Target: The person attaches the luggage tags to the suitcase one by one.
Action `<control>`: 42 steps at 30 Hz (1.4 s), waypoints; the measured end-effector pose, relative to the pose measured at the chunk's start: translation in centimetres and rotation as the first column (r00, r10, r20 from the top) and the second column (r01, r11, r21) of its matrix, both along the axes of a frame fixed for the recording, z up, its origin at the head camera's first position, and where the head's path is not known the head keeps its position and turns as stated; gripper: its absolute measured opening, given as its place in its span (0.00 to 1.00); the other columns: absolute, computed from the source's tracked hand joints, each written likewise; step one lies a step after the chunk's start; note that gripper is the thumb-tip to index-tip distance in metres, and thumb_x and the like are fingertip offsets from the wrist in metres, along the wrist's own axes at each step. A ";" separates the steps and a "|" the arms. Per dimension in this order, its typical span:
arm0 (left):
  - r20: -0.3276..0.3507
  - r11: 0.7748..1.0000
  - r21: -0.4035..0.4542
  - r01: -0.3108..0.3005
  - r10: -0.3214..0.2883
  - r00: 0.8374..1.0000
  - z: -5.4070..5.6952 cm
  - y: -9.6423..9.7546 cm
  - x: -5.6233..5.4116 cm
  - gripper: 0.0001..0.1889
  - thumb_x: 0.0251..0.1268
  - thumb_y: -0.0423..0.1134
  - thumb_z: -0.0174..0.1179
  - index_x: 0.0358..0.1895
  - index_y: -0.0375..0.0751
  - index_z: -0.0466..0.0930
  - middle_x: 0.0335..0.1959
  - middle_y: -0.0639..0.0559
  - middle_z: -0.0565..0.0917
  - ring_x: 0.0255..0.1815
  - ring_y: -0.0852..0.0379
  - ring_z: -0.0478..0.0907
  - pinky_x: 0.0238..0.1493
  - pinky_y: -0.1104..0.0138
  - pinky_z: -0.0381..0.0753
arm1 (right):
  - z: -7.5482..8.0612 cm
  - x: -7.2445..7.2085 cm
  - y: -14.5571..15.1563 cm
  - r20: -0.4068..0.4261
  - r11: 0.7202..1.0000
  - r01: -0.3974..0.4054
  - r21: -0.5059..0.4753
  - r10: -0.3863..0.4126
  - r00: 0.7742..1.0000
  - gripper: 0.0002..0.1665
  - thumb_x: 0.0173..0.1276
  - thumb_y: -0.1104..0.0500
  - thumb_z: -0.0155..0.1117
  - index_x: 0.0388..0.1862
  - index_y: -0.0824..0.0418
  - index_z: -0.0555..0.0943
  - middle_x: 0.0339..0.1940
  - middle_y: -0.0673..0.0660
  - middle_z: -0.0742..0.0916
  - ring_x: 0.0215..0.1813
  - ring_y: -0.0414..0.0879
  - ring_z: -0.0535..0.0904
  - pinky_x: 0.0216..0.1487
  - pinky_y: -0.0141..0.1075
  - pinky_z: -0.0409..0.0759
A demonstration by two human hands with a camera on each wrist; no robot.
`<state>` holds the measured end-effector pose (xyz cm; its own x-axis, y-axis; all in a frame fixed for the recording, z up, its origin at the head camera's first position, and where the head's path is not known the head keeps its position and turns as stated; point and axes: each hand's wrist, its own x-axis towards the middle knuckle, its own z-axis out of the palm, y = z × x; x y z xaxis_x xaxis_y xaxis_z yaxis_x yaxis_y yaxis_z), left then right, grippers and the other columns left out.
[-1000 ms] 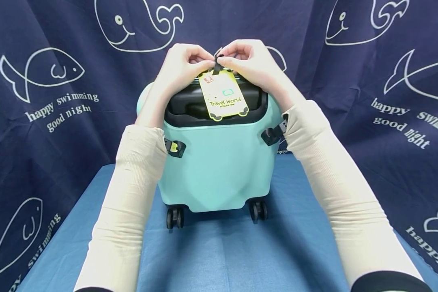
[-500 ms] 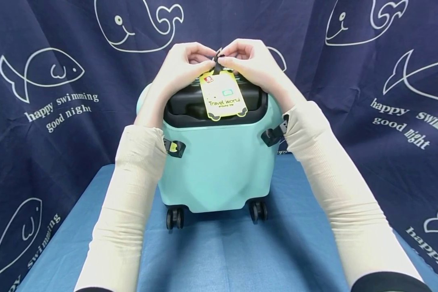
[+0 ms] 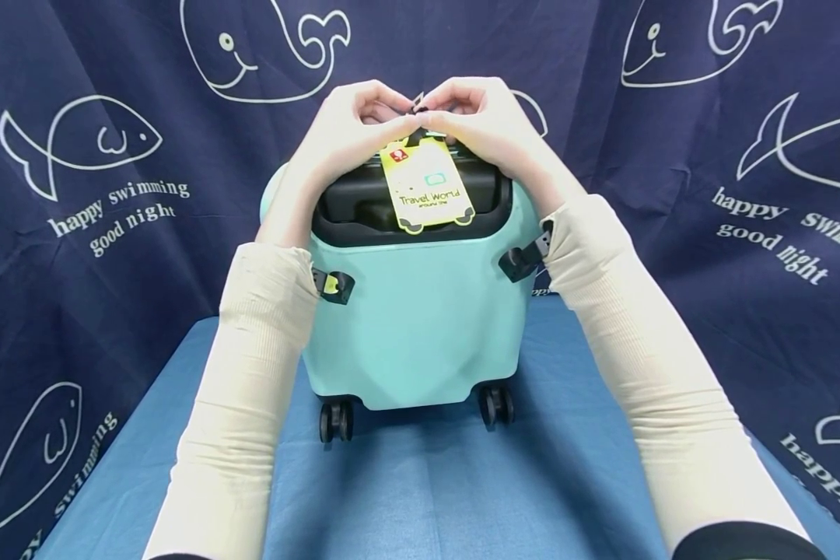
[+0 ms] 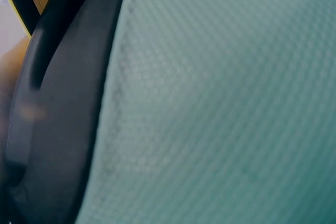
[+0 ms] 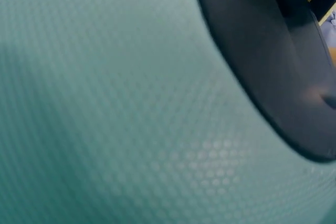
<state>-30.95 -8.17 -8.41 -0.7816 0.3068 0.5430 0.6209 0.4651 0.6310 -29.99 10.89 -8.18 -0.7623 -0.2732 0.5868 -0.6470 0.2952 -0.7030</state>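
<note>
A mint-green suitcase (image 3: 420, 319) stands upright on its wheels, with a black recessed panel at its top. Over that panel hangs a yellow luggage tag (image 3: 430, 190) printed "Travel World". Its black strap (image 3: 417, 137) runs up between my two hands at the suitcase's top. My left hand (image 3: 353, 128) pinches the strap from the left, and my right hand (image 3: 486, 124) pinches it from the right; the thumbs meet in front of it. A small tip pokes up between the fingertips. How the strap passes behind the thumbs is hidden. Both wrist views mostly show the textured green shell (image 4: 220, 98).
Black buckle straps (image 3: 334, 286) sit at the suitcase's left and right sides, beside my sleeves. Its black wheels (image 3: 336, 420) rest on a blue cloth (image 3: 420, 498). A dark blue curtain (image 3: 133, 272) with white whale and fish drawings hangs behind and at both sides.
My thumbs have come together over the strap, covering the part that showed between them. The strap's tip stands a little higher between the fingertips. The suitcase stays in place.
</note>
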 end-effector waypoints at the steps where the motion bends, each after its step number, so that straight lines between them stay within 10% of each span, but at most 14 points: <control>1: -0.006 1.000 -0.004 -0.002 0.002 1.000 0.0 0.0 0.0 0.18 0.56 0.47 0.65 0.48 0.43 0.80 0.32 0.56 0.83 0.32 0.64 0.77 0.37 0.75 0.69 | 0.0 0.0 0.0 -0.001 1.000 -0.003 -0.005 0.003 1.000 0.07 0.59 0.60 0.68 0.36 0.59 0.84 0.26 0.47 0.83 0.23 0.37 0.73 0.32 0.27 0.73; 42: -0.032 0.990 -0.115 -0.078 0.075 0.997 0.2 0.0 0.3 0.17 0.61 0.46 0.58 0.53 0.47 0.79 0.41 0.54 0.82 0.37 0.64 0.78 0.43 0.75 0.71 | 0.0 0.1 -0.1 0.028 0.994 -0.048 -0.102 0.051 0.998 0.03 0.62 0.62 0.65 0.36 0.59 0.81 0.27 0.49 0.84 0.23 0.41 0.73 0.29 0.29 0.71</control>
<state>-30.66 -8.19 -8.26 -0.7907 0.3084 0.5288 0.5968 0.5811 0.5534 -29.91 10.79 -8.14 -0.7674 -0.2515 0.5898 -0.6366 0.1892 -0.7476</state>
